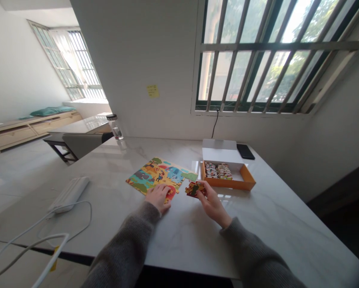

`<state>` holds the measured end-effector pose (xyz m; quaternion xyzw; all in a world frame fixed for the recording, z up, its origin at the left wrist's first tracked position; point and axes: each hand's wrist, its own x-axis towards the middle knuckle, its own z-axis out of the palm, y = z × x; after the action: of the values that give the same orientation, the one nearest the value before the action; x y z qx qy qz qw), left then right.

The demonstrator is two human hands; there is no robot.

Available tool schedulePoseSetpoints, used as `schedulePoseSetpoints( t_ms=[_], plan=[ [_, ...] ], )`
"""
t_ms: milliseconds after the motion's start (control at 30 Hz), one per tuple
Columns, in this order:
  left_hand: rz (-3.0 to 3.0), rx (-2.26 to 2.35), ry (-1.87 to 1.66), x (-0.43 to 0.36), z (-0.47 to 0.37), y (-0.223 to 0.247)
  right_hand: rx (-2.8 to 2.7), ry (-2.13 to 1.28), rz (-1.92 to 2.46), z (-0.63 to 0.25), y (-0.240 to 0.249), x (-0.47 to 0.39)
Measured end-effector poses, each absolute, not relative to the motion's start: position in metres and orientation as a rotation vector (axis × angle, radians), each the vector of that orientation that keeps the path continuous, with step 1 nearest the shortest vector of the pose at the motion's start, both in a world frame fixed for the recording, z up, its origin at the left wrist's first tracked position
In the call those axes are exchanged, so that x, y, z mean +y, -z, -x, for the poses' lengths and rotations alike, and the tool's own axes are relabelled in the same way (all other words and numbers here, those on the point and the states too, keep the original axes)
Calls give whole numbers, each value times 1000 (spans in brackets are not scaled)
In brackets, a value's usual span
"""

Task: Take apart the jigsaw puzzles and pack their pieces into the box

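Note:
A colourful jigsaw puzzle [160, 175] with animal pictures lies flat on the white marbled table [179, 236], joined over most of its area, with an uneven edge at the right. My left hand [159, 197] rests on its near right part, fingers spread over a red and yellow patch. To the right, my right hand [211, 200] pinches a puzzle piece [194, 189] just off the puzzle's uneven edge; whether it is one piece or several joined, I cannot make out. Behind that hand stands an open orange box [227, 184] with many puzzle pieces [218, 171] packed upright in its left part.
A black phone [246, 151] lies behind the box, near the wall. At the back left corner stands a clear bottle [115, 127]. A white power strip [70, 195] with white cables [59, 240] takes up the left side. A barred window is above.

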<state>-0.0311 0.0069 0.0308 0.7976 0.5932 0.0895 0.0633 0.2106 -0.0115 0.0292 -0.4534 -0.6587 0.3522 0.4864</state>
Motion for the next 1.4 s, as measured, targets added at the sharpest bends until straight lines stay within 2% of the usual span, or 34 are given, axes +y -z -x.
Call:
schedulePoseSetpoints(
  t_ms=[233,567,800,867,1033,1200,1400],
  plan=[
    [-2361,1712,-85,6,79,-33,-1584,-801,1149,-214,-31,-11],
    [-2500,1316,-377,35,127,-16,-1552,-870,1096,-212,-30,-11],
    [-2589,1404,-609,22,72,-17,-1544,-852,1131,-213,-28,-8],
    [-2662,1285,-680,15,46,-22,-1490,-859,1125,-215,-28,-7],
    [-2885,1055,-458,17,-6,-28,-1367,-783,1058,-223,-27,-2],
    [-3173,905,-319,30,-21,-23,-1354,-729,1032,-231,-27,1],
    [-3251,897,-552,41,-25,-10,-1324,-739,1014,-229,-29,-1]
  ],
)
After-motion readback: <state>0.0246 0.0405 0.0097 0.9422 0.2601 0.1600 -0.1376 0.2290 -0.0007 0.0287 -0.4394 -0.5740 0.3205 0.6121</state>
